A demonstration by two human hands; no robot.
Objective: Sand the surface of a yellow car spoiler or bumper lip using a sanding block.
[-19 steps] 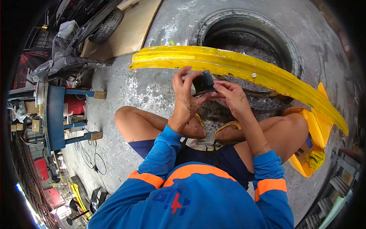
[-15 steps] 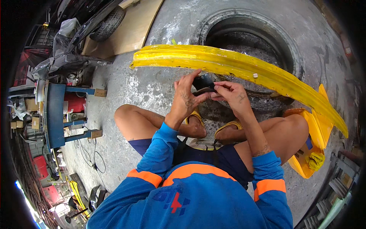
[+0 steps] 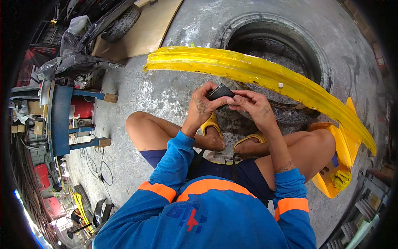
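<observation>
I am squatting on a concrete floor in a blue jacket with orange bands. Both hands meet in front of me over a small black object [image 3: 219, 91]. My left hand [image 3: 204, 104] grips it from the left and below. The fingers of my right hand [image 3: 253, 106] pinch its right edge. What the object is cannot be made out. Just beyond my hands lies a long curved yellow panel [image 3: 248, 72], resting across a big grey tyre [image 3: 273, 45].
Another yellow part [image 3: 338, 166] with a yellow rag lies by my right knee. A blue metal stand [image 3: 62, 120] and red cans are on the left. A brown board [image 3: 141, 31] and a wheel lie far left. Yellow sandals [image 3: 211, 124] are on my feet.
My hands have lowered slightly and closed together around the black object; my left fingers now wrap more over it. The yellow panel has not moved.
</observation>
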